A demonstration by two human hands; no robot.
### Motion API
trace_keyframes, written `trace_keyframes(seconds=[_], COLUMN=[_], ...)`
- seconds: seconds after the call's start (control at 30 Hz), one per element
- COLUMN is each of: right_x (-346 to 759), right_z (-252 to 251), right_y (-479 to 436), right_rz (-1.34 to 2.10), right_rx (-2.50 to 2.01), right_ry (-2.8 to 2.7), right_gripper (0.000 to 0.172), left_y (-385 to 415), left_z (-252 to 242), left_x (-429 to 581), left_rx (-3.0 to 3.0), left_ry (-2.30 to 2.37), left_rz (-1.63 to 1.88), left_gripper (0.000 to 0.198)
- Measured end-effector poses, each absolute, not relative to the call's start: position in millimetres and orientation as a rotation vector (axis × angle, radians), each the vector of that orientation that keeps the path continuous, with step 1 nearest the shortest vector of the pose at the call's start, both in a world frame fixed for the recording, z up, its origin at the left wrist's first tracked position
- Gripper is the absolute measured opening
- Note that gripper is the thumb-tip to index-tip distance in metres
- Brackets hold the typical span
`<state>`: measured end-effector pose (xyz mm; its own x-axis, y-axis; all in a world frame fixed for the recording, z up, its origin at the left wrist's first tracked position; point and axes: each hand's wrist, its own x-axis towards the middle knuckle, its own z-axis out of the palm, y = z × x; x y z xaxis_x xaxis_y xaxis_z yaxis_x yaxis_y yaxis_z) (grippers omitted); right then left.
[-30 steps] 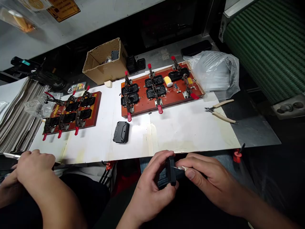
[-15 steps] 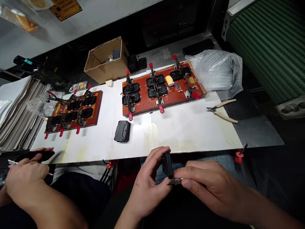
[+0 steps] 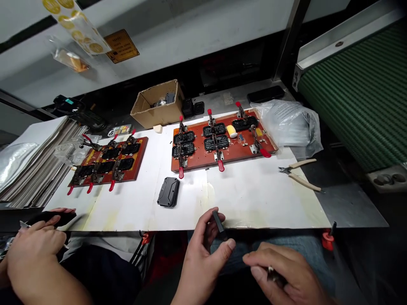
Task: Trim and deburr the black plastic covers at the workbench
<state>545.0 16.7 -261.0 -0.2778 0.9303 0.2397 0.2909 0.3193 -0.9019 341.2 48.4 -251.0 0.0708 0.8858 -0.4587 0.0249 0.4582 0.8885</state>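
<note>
My left hand (image 3: 203, 254) grips a black plastic cover (image 3: 219, 223), seen nearly edge-on, just past the near edge of the table. To its right and apart from the cover, my right hand (image 3: 280, 271) is closed around a small knife (image 3: 272, 273). Only a short shiny bit of the knife shows between the fingers; its blade is hidden. Ahead on the white table top lies a small stack of black plastic covers (image 3: 168, 192). Beyond it is a red-brown fixture board (image 3: 199, 159) with red-handled toggle clamps and black parts.
Cutters with beige handles (image 3: 300, 173) lie at right, below a clear plastic bag (image 3: 289, 127). A cardboard box (image 3: 159, 112) stands at the back. A second clamp board (image 3: 136, 163) is at left, near a co-worker's hand (image 3: 41, 237). A green conveyor belt (image 3: 359, 93) runs at far right.
My right hand has drawn away from the cover, down and right, taking the knife along. My left hand has tilted the cover. The view has shifted upward.
</note>
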Motion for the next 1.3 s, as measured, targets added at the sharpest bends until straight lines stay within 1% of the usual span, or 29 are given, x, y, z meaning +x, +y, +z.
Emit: trace_keyframes(seconds=[0.07, 0.13, 0.17, 0.23, 0.27, 0.3, 0.37, 0.43, 0.5, 0.57, 0.67, 0.77, 0.83, 0.93, 1.03, 1.17, 1.3], right_x=[542.8, 540.0, 538.9, 537.7, 537.6, 537.8, 538.9, 541.4, 546.5, 554.9, 569.7, 578.1, 578.4, 575.0, 572.9, 572.8, 573.0], right_z=[-272.5, -285.2, -291.1, -299.6, -301.4, -301.2, -295.1, -284.6, -274.7, -267.9, -261.9, -256.1, -252.1, -249.2, -250.7, -252.8, -253.7], right_y=[18.0, 20.4, 21.9, 25.0, 26.2, 27.1, 27.7, 28.5, 30.3, 32.3, 34.4, 35.6, 35.8, 36.0, 36.6, 35.9, 34.5], right_rz=[1.090, 1.123, 1.104, 1.068, 1.062, 1.084, 1.213, 1.428, 1.597, 1.631, 1.497, 1.339, 1.245, 1.108, 1.052, 1.041, 1.026], right_rx=[-1.149, -1.156, -1.154, -1.201, -1.252, -1.317, -1.425, -1.421, -1.367, -1.362, -1.404, -1.272, -1.150, -1.016, -0.960, -0.973, -0.971], right_ry=[-1.675, -1.667, -1.670, -1.653, -1.620, -1.578, -1.470, -1.372, -1.311, -1.327, -1.561, -1.872, -1.985, -2.034, -2.036, -2.048, -2.058], right_gripper=[0.029, 0.037, 0.035, 0.019, 0.010, 0.009, 0.026, 0.037, 0.039, 0.041, 0.041, 0.044, 0.048, 0.048, 0.049, 0.041, 0.038], left_y=[47.3, 45.3, 44.3, 42.8, 41.9, 41.0, 39.6, 40.3, 43.3, 46.8, 49.3, 48.2, 46.5, 43.7, 42.6, 44.5, 44.8], left_z=[-250.9, -252.4, -254.0, -258.6, -260.9, -262.9, -265.0, -264.8, -262.1, -256.5, -246.0, -240.2, -240.5, -243.3, -243.9, -242.4, -243.7], left_x=[345.2, 350.1, 351.6, 350.0, 346.9, 342.7, 333.1, 325.8, 323.0, 324.1, 328.4, 331.7, 332.5, 332.2, 332.4, 333.8, 333.4], left_rx=[0.806, 0.690, 0.646, 0.686, 0.810, 1.015, 1.560, 1.918, 1.891, 1.660, 1.370, 1.221, 1.183, 1.179, 1.186, 1.223, 1.236], left_ry=[1.289, 1.226, 1.210, 1.251, 1.307, 1.361, 1.369, 1.243, 1.197, 1.264, 1.301, 1.250, 1.230, 1.224, 1.218, 1.228, 1.236], left_rz=[0.879, 0.897, 0.873, 0.810, 0.785, 0.754, 0.665, 0.571, 0.545, 0.536, 0.539, 0.564, 0.581, 0.588, 0.591, 0.574, 0.556], left_gripper=[0.080, 0.083, 0.080, 0.076, 0.078, 0.080, 0.085, 0.085, 0.080, 0.076, 0.068, 0.062, 0.063, 0.063, 0.062, 0.059, 0.059])
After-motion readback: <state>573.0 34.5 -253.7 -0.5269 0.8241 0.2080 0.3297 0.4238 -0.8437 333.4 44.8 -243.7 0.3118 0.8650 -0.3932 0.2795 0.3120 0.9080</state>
